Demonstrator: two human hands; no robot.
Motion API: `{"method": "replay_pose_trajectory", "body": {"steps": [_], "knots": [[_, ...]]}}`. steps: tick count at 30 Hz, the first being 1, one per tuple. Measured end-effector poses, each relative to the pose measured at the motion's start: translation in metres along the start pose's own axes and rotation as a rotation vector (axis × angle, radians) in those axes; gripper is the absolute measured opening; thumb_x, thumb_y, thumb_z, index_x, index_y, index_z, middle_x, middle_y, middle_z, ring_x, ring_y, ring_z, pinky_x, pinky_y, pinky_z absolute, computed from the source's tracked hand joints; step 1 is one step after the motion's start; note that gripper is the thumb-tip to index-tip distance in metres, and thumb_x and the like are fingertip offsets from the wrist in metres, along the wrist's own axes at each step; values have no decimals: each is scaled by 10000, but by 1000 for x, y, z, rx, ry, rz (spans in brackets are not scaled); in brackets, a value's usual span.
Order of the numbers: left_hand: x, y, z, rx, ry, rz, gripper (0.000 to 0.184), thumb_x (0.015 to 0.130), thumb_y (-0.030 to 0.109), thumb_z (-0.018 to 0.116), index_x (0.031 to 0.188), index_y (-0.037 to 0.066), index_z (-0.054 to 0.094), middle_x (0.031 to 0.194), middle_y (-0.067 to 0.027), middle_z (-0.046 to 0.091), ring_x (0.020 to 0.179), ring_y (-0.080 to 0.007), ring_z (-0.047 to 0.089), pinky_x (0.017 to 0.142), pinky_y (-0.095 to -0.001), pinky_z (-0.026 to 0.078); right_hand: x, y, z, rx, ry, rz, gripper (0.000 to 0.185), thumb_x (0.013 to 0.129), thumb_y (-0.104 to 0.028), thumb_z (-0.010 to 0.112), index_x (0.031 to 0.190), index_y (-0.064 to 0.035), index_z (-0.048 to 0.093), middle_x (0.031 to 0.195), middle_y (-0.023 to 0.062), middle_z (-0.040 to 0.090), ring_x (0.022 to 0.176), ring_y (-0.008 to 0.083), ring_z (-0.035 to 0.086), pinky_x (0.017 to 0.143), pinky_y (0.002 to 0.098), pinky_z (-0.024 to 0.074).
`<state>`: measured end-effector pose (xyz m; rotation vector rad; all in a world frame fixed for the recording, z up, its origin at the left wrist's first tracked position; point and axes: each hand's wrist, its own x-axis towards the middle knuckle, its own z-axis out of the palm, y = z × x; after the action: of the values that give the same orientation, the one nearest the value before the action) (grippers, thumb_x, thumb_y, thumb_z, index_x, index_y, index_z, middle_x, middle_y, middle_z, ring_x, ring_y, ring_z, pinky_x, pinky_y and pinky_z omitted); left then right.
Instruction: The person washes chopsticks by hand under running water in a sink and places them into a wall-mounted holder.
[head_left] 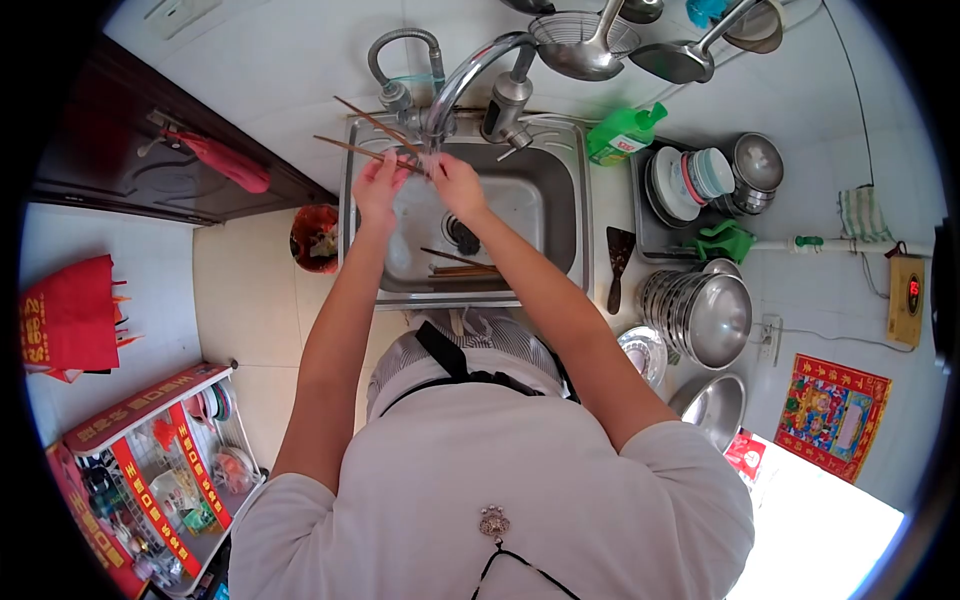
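Observation:
Over the left part of the steel sink [582, 205], my left hand [380, 187] is closed on brown chopsticks [350, 148], whose ends spread out to the upper left. My right hand [456, 187] is closed round the same chopsticks, close beside my left hand and just below the curved faucet [465, 75]. Water seems to run over the fingers of my right hand. More chopsticks [462, 270] lie on the sink bottom, below the dark drain [462, 238].
Right of the sink are a green detergent bottle [622, 137], a dish tray [645, 225] with bowls, a dark spatula [618, 265] and stacked steel bowls [718, 320]. Ladles [582, 60] hang above. A red-lined bin [314, 240] stands left of the sink.

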<state>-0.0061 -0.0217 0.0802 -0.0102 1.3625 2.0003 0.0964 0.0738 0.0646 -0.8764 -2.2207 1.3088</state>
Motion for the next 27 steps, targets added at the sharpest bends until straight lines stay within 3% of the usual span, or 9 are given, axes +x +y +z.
{"method": "replay_pose_trajectory", "body": {"steps": [2, 5, 11, 14, 17, 24, 27], "knots": [[-3, -4, 2, -15, -26, 25, 188, 836, 173, 629, 946, 29, 580, 889, -77, 643, 771, -138, 626, 695, -223, 497, -5, -21, -10, -226, -53, 63, 210, 888, -180, 476, 998, -56, 604, 751, 108, 634, 654, 211, 606, 591, 336, 452], [-3, -3, 5, -24, -47, 41, 208, 838, 163, 624, 982, 19, 582, 898, -76, 641, 787, -160, 633, 721, -243, 505, -5, -9, -2, -100, 111, 7, 265, 864, -298, 493, 789, -57, 573, 661, 179, 569, 646, 366, 563, 580, 423, 433], [1, 14, 3, -165, -52, 25, 241, 865, 167, 582, 1053, 20, 551, 1005, -93, 619, 928, -210, 608, 810, -292, 494, -4, 8, -1, 365, -116, -74, 241, 912, -205, 453, 780, -22, 539, 606, 48, 525, 553, 156, 494, 505, 291, 398], [-2, 22, 9, -291, -128, -16, 271, 871, 164, 570, 1098, 22, 526, 1031, -96, 606, 984, -234, 588, 855, -323, 480, -14, -11, -6, 541, -265, 128, 204, 926, -212, 455, 895, -53, 580, 655, -18, 515, 487, 63, 368, 454, 218, 326], [-2, 20, 12, -344, -179, -28, 293, 876, 155, 559, 1140, 38, 507, 1046, -88, 592, 994, -243, 583, 867, -342, 477, -18, -15, -13, 748, -365, 339, 228, 936, -253, 446, 911, -64, 572, 650, -25, 495, 474, 43, 339, 442, 203, 304], [3, 15, 23, -381, -168, -11, 291, 871, 131, 564, 1151, 69, 517, 989, -62, 598, 950, -218, 598, 829, -329, 492, -18, -27, -29, 668, -395, 344, 283, 932, -301, 445, 806, -70, 550, 575, -35, 442, 468, 43, 350, 421, 210, 288], [3, -5, 22, -123, -299, -29, 252, 885, 168, 547, 1108, 49, 548, 932, -55, 629, 901, -184, 613, 759, -280, 497, -17, -23, -23, 601, -270, 292, 328, 927, -316, 449, 758, -55, 551, 554, -32, 440, 476, 55, 364, 433, 226, 297]]}}
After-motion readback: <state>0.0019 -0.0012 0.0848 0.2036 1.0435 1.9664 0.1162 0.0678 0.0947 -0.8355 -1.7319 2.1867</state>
